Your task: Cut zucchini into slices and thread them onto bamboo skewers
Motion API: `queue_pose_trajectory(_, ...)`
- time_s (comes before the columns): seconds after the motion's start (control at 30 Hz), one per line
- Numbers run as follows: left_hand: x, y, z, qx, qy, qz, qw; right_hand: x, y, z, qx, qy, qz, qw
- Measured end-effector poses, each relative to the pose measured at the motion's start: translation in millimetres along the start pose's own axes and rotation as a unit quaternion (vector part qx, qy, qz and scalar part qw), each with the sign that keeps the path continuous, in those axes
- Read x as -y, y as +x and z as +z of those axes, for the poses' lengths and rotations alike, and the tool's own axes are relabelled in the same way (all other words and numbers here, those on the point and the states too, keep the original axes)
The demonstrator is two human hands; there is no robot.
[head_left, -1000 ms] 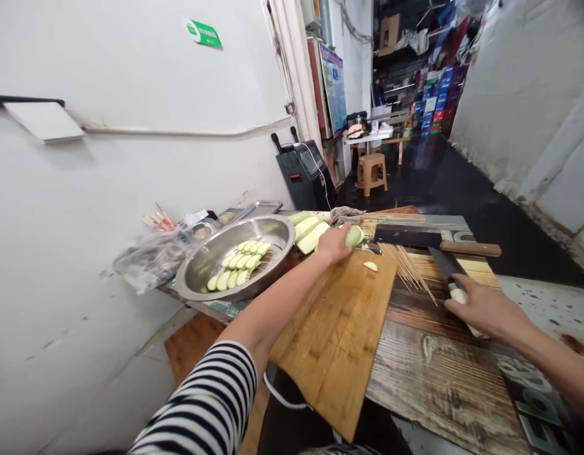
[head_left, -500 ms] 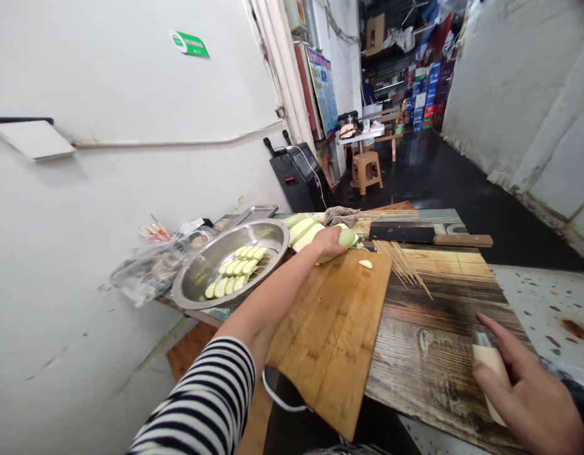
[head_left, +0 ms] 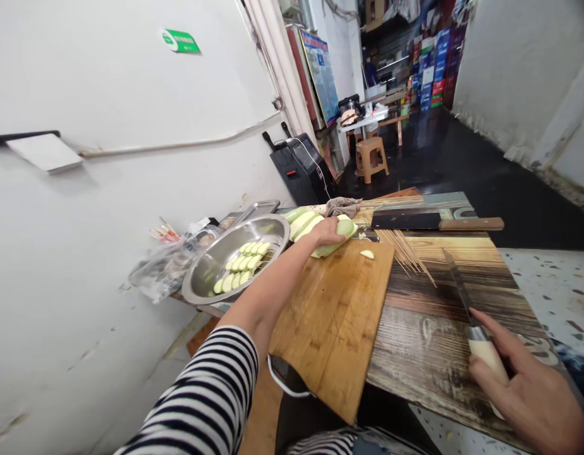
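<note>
My left hand (head_left: 328,232) reaches past the far end of the wooden cutting board (head_left: 337,322), its fingers closed on a pale green zucchini piece (head_left: 345,229). More long zucchini pieces (head_left: 301,221) lie just left of it. In my right hand (head_left: 533,379) is a knife (head_left: 459,287) with a cream handle, held over the table's right side, blade pointing forward. One small zucchini slice (head_left: 367,254) rests near the board's far right corner. Rows of zucchini slices (head_left: 244,264), apparently on skewers, lie inside the steel basin (head_left: 197,287) to the left.
A wide cleaver (head_left: 406,220) with a wooden handle lies across the table's far side. Thin bamboo skewers (head_left: 406,253) spread out beside the board. A grey cloth (head_left: 343,206) sits behind the zucchini. Plastic bags (head_left: 164,272) lie left of the basin, against the wall.
The view has shifted slightly. The knife's blade, not discernible before, now shows plainly ahead of my right hand. My left hand stays on the zucchini piece, which has tilted a little.
</note>
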State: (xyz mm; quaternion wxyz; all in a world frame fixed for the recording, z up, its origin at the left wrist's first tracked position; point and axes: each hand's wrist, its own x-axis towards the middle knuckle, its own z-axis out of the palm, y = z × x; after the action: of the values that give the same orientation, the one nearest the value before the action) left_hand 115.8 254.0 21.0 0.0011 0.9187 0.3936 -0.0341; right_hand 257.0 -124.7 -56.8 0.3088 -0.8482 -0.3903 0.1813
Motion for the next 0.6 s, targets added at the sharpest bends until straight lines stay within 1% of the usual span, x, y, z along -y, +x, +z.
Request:
queue_pose_trajectory(0.23,0.8,-3.5,-5.5,-0.003,-0.022,-0.004,1.0,3.1,1.4,-0.6,0.002,0.016,0.003,1.0)
queue_pose_trajectory(0.43,3.1,-6.5,-17.5,-0.055,-0.032,-0.021,0.998,4.7,0.8,-1.1,0.009,-0.001,0.013,1.0)
queue_pose_trajectory(0.53,-0.4,-8.6,-24.9,-0.073,-0.027,-0.023,0.997,5.7,1.4,-1.3,0.016,-0.001,0.024,1.0)
queue_pose_trajectory(0.6,-5.4,-16.1,-32.0,-0.094,-0.027,-0.016,0.995,3.1,2.4,-0.8,0.016,-0.007,0.022,1.0)
